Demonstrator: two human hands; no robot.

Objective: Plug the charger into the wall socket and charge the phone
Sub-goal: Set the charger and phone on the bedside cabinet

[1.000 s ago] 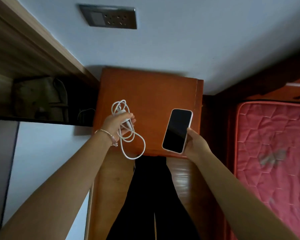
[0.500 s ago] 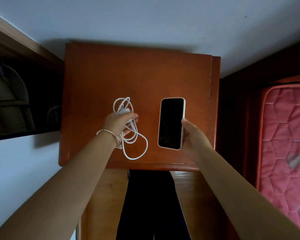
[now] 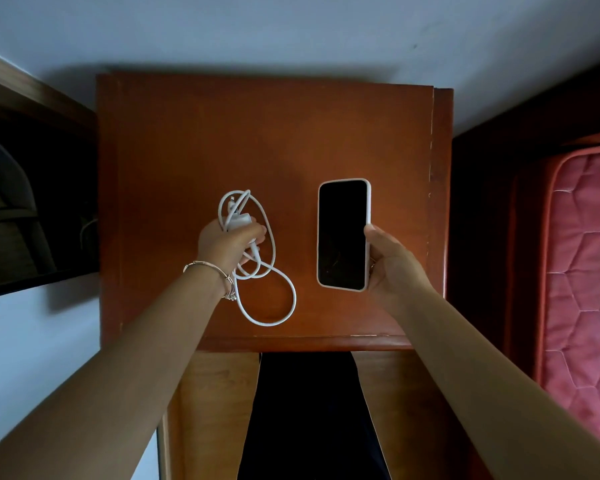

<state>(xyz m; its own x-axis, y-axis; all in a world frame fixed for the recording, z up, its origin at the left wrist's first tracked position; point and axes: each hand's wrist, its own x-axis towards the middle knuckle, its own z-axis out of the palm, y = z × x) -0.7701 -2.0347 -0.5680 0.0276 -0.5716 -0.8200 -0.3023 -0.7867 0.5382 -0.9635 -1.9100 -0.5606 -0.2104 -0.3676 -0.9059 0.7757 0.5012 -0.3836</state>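
Presently, item by item. Left hand (image 3: 227,242): fingers curled tight round the white charger (image 3: 241,221) and its bunched cable (image 3: 274,299), over the middle of the nightstand (image 3: 222,133) top. One loop hangs loose toward the front edge and another pokes past the knuckles toward the back edge. Right hand (image 3: 392,261): thumb pressed on the right side of the phone (image 3: 342,233), other fingers behind it, hidden. Phone: dark screen up, long axis running front edge to back edge, right of centre, just beside the cable, apart from it. Whether it rests on the wood cannot be told. Bracelet (image 3: 210,268): on the left wrist. Pink quilted mattress (image 3: 582,271): beyond the right edge.
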